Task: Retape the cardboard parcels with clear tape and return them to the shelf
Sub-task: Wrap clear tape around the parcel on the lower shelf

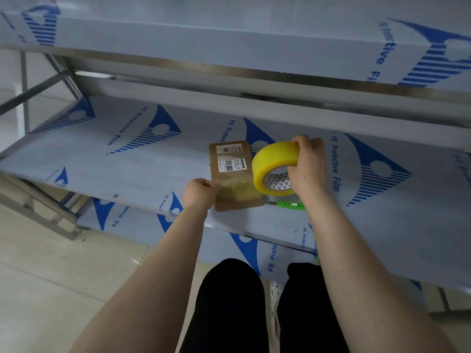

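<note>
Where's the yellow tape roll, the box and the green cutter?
yellow tape roll (274, 159): head view, yellow outer band.
box (233, 175): head view, brown top face.
green cutter (290, 205): head view, green handle.

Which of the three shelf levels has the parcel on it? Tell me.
The middle level: the cardboard parcel lies on its film-covered top. The top level and the bottom level show no parcel.

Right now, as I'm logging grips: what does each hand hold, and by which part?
Right hand grips the yellow tape roll across its rim; left hand pinches the tape strip by its end.
</note>
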